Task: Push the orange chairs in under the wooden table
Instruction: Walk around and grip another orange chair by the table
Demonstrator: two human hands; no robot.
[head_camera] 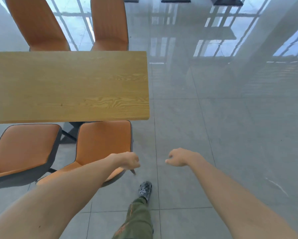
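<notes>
Glossy grey floor tiles (231,135) fill the room and mirror tall window frames. Over them, both bare arms reach forward from the bottom of the head view.

The left hand (127,161) is curled shut, knuckles up, over the right rear corner of the nearest orange chair (101,144); whether its fingers actually clamp the chair's backrest edge cannot be told, since they are tucked out of sight underneath. The right hand (179,157) hangs in the air just beside the left one, over bare floor, loosely curled with the fingers bent down and touching nothing.

Just below the left hand, one foot in a dark perforated clog (145,189) and an olive trouser leg (137,221) stand on the tiles.

Beyond the left hand, the nearest chair's seat has only its front edge tucked beneath the wooden table (67,87). To the left of that chair sits a second orange chair (23,149), angled and also mostly out from under the table. On the far side of the table, two more orange chair backs (39,25) and (110,23) stand against its far edge.
</notes>
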